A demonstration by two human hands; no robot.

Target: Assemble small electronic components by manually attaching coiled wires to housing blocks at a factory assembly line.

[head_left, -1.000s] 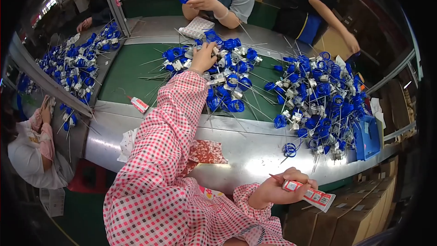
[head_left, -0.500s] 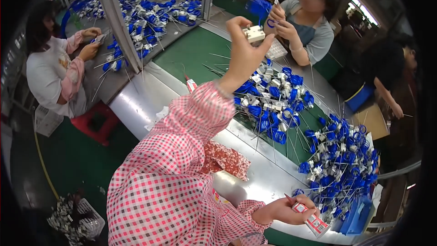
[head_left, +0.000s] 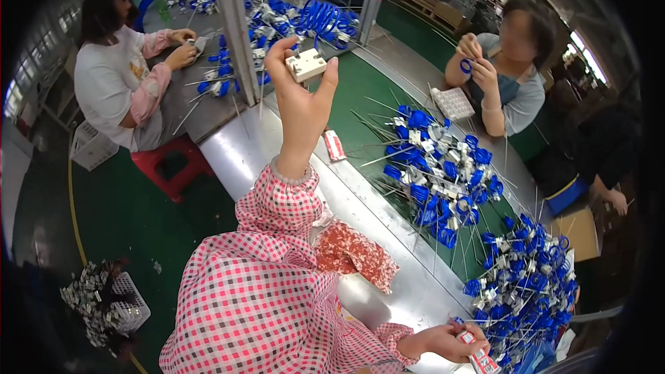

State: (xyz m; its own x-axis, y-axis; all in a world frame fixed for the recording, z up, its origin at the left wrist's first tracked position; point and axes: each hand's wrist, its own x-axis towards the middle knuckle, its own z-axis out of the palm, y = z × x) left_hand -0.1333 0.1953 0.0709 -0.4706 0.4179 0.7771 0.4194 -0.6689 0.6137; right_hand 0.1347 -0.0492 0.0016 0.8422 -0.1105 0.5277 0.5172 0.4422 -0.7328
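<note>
My left hand (head_left: 301, 100) is raised over the bench, gripping a small cream-white block (head_left: 306, 65) between thumb and fingers. The block has metal fittings on its sides and small holes in its face. Low at the right, my right hand (head_left: 449, 343) is closed around a red-and-white squeeze tube (head_left: 483, 360), whose middle is partly covered by the fingers. A second red-and-white tube (head_left: 334, 145) lies on the bench beside my left wrist. Nearby, a pile of blue coiled wires with white blocks and thin metal rods (head_left: 443, 180) covers the green mat (head_left: 357, 118).
A larger heap of the same coiled parts (head_left: 530, 273) stands at the right. A red-and-white patterned cloth (head_left: 353, 253) rests on the metal edge (head_left: 409, 305). A metal post (head_left: 239, 34) rises at the left. Co-workers sit left and across, near a red stool (head_left: 173, 166) and white tray (head_left: 454, 104).
The view has swung, shifting the bench. My left hand has moved leftward in the picture with the block still held. The tube stays in my right hand. The co-worker across has brought both hands together.
</note>
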